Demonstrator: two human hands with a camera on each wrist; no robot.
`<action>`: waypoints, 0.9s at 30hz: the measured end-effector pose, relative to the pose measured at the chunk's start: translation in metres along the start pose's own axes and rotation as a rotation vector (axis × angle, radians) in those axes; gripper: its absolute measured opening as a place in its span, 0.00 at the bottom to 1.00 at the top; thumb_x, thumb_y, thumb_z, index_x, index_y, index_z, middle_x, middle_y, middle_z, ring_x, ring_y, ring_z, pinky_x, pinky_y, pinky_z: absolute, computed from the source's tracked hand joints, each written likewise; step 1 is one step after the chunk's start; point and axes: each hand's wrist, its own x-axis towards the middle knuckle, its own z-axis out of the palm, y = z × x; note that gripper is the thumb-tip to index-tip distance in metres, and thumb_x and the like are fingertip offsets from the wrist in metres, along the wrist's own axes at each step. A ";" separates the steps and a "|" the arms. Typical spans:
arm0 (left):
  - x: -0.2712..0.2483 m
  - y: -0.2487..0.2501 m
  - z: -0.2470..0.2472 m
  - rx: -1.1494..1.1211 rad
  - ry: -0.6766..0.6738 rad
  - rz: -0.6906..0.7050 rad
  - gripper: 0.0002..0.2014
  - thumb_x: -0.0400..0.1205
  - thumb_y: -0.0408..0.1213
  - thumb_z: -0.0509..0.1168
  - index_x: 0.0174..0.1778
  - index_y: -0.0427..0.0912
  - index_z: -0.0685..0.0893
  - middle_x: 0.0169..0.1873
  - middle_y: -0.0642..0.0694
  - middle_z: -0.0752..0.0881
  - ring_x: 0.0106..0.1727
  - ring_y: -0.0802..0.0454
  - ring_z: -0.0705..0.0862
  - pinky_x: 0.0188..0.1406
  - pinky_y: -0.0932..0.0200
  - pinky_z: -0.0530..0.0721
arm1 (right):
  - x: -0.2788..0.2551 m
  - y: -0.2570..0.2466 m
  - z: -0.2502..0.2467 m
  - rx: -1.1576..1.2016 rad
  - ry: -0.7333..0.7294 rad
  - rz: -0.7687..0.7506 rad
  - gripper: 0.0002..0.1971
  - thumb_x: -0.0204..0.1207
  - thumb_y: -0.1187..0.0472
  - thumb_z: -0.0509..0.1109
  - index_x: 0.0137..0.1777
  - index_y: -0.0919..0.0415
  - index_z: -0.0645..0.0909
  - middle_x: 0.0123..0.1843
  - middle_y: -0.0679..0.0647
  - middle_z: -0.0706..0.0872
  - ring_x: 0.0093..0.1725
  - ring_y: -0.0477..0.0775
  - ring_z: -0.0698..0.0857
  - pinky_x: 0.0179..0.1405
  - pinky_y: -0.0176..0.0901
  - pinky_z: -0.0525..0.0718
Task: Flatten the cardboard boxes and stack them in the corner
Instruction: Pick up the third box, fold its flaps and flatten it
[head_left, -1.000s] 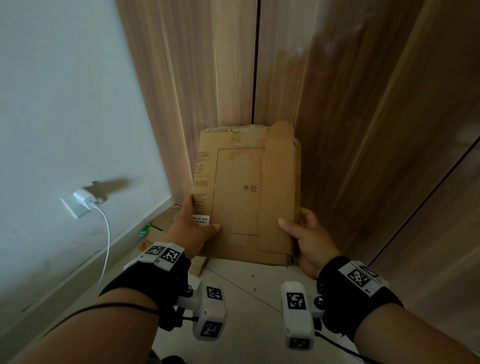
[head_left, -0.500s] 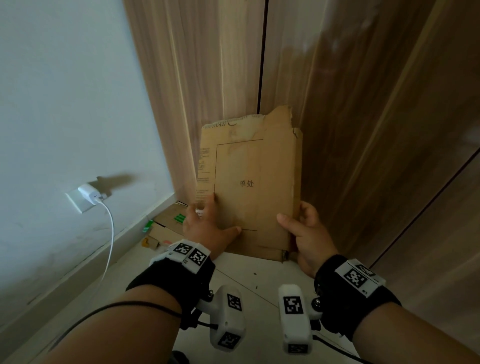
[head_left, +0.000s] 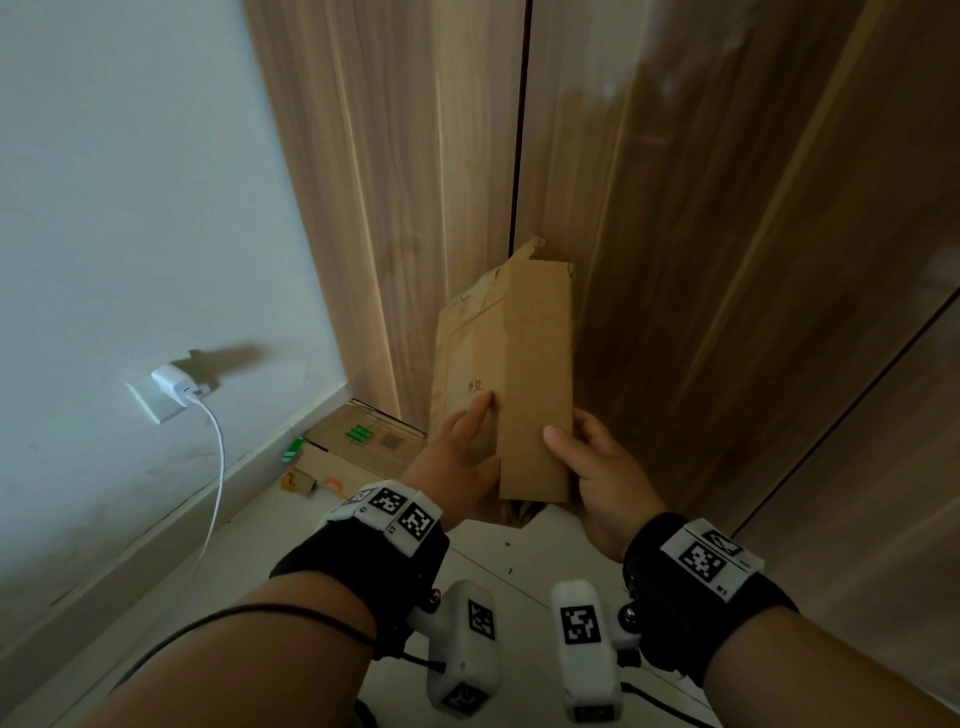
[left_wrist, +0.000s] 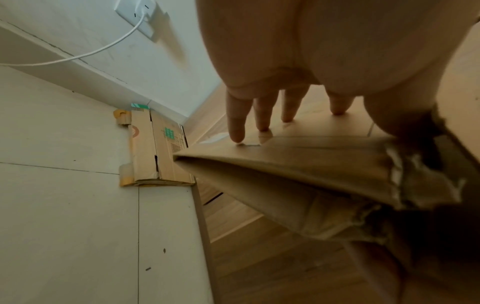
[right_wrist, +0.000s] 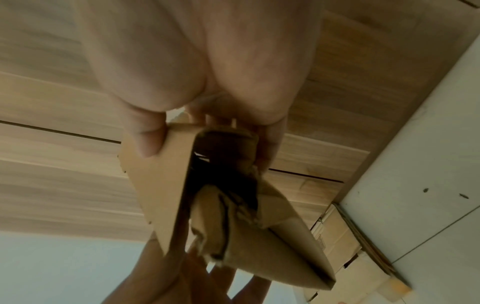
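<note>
- Cardboard box (head_left: 511, 384) is held upright off the floor, close before the wooden panels (head_left: 675, 208) that meet in the corner; it is folded along a lengthwise crease but not yet pressed fully flat, and in the wrist views its lower end gapes, with torn inner flaps showing.
- Flattened boxes (head_left: 363, 436) lie stacked on the floor against the baseboard, just left of and below the held box; the new piece is judged to belong on top of this stack.
- Right hand (head_left: 602, 467) is closed on the box's right edge, thumb on the front face and fingers behind; this grip should be kept as the anchor while the fold is closed.
- Left hand (head_left: 457, 452) is laid with straight fingers (left_wrist: 235, 123) on the left panel; pressure should be applied along the crease, not near the torn end.
- Loose flaps should be tucked inside before lowering, so that the stack lies level.
- Charger cable (head_left: 218, 467) hangs from the wall socket nearby and should be avoided.
</note>
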 end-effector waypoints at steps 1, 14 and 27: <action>-0.001 0.001 -0.001 -0.020 -0.017 -0.008 0.37 0.80 0.47 0.61 0.81 0.62 0.46 0.81 0.49 0.63 0.79 0.48 0.68 0.77 0.52 0.66 | 0.000 0.000 -0.001 -0.005 -0.010 0.007 0.16 0.80 0.60 0.63 0.68 0.56 0.73 0.53 0.53 0.85 0.51 0.54 0.85 0.46 0.50 0.85; -0.002 -0.003 -0.001 -0.260 -0.062 0.062 0.35 0.81 0.35 0.61 0.79 0.66 0.55 0.76 0.56 0.74 0.66 0.58 0.81 0.65 0.58 0.80 | -0.002 0.004 -0.003 -0.152 -0.047 0.033 0.08 0.82 0.61 0.60 0.51 0.48 0.79 0.50 0.52 0.87 0.51 0.54 0.86 0.56 0.54 0.84; -0.006 0.016 0.016 -0.065 0.092 -0.104 0.27 0.78 0.31 0.58 0.75 0.49 0.70 0.64 0.43 0.84 0.62 0.47 0.82 0.57 0.60 0.80 | 0.001 0.009 0.005 -0.188 0.098 0.078 0.05 0.77 0.55 0.66 0.51 0.51 0.74 0.49 0.55 0.83 0.44 0.54 0.83 0.32 0.44 0.80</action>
